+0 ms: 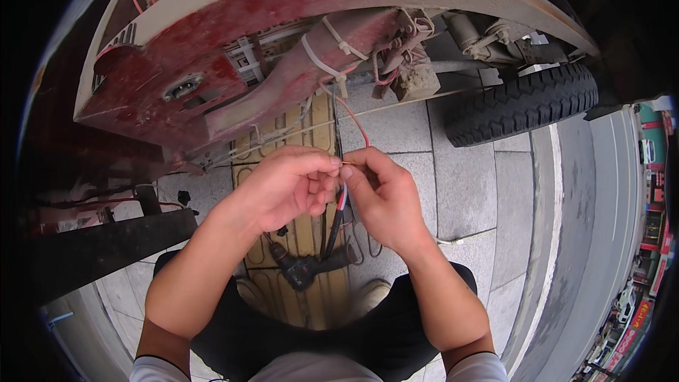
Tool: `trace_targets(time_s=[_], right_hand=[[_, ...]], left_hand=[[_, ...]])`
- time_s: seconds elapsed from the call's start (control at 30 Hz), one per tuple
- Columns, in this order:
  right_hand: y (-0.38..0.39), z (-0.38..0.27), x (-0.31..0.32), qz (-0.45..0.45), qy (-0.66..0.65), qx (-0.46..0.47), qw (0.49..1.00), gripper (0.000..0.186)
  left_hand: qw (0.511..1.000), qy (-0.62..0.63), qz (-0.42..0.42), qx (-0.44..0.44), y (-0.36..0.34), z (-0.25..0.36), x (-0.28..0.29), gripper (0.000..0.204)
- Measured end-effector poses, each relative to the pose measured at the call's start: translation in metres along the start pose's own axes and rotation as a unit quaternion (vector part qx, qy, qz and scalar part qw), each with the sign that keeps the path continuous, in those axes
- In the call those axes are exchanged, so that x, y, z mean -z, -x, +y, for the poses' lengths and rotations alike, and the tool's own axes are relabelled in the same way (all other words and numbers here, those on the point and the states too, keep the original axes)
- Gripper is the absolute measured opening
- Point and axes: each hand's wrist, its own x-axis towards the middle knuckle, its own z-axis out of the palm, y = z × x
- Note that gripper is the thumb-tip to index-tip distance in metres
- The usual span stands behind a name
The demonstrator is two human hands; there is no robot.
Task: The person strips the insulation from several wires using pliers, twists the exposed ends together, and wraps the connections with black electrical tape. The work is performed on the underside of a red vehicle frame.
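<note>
My left hand (300,180) and my right hand (382,194) meet at mid-picture, fingertips nearly touching. Between them runs a short bit of bare copper wire (347,163), pinched by both thumbs and forefingers. A red wire (356,119) comes down from the vehicle's underside to my right forefinger. Below the fingers hangs a black cable (332,232), with red and blue cores showing at its upper end. How the wires join is hidden by my fingers. On the yellow paving below lies a dark cordless power tool (303,270).
Ahead stands a dusty red vehicle body (184,64) with zip ties (322,64) round a bundled part. A black tyre (527,107) is at the right. A dark metal beam (117,251) juts in from the left. Grey paving slabs (463,191) reach a kerb and road.
</note>
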Motion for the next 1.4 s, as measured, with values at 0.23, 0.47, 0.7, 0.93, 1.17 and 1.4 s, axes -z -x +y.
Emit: trace_targets(time_s=[0.23,0.47,0.7,0.93,1.17,1.4], right_hand=[[-0.001,-0.002,0.004,0.002,0.064,-0.002,0.998,0.008],[0.001,-0.006,0.002,0.009,0.030,-0.016,0.999,0.008],[0.001,-0.002,0.000,0.005,0.021,-0.002,1.000,0.008],[0.000,-0.004,0.002,0.006,0.038,-0.003,0.999,0.008],[0.001,-0.004,0.000,0.012,0.033,0.001,0.999,0.009],[0.002,-0.006,0.000,0.013,0.047,-0.023,0.999,0.010]], left_hand=[[0.793,-0.494,0.093,-0.343,0.000,-0.009,-0.002,0.006],[0.935,-0.249,0.112,-0.227,0.005,-0.022,-0.004,0.010],[0.993,0.081,-0.040,0.075,0.004,0.001,0.000,0.025],[0.979,-0.162,-0.006,-0.123,0.004,-0.004,-0.005,0.010],[0.825,-0.435,0.128,-0.337,0.011,-0.009,-0.007,0.021],[0.991,0.094,-0.059,0.074,0.007,-0.006,0.006,0.033]])
